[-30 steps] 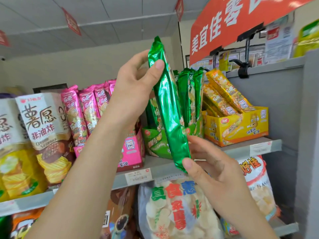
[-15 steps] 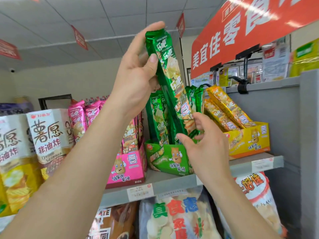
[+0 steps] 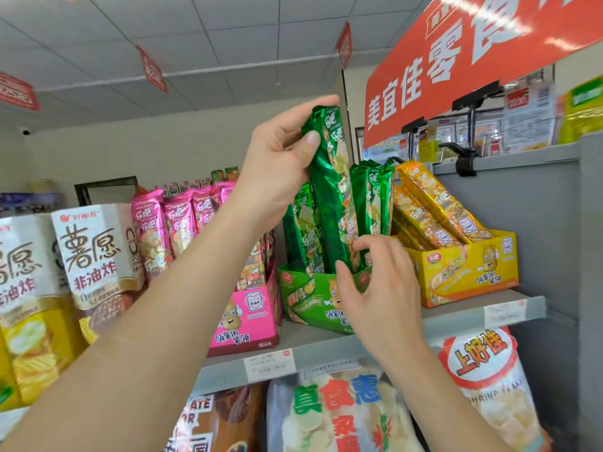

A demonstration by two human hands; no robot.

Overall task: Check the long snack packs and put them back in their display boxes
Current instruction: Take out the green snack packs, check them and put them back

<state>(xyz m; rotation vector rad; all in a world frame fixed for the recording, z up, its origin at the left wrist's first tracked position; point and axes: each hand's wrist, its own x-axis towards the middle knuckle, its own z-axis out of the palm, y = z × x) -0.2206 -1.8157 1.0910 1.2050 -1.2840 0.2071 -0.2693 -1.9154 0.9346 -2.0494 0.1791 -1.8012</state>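
A long green snack pack (image 3: 329,177) stands nearly upright with its lower end inside the green display box (image 3: 313,305) on the shelf. My left hand (image 3: 280,168) grips the pack's top end, thumb on its front. My right hand (image 3: 378,288) is in front of the box with fingers spread, fingertips touching the pack's lower part. Other green packs (image 3: 372,197) stand in the same box. A pink display box (image 3: 251,318) with pink packs (image 3: 182,220) sits to the left. A yellow box (image 3: 470,272) with leaning yellow packs (image 3: 434,203) sits to the right.
The boxes rest on a grey shelf (image 3: 456,314) with price tags along its edge. Large chip bags (image 3: 91,252) stand at the left, and more bags (image 3: 332,415) hang below. A red sign (image 3: 456,60) hangs overhead on the right, beside a grey shelf upright (image 3: 590,256).
The green pack was turned from its plain back to its printed front, then lowered into the green box. My right hand let go of its bottom end and opened at the box.
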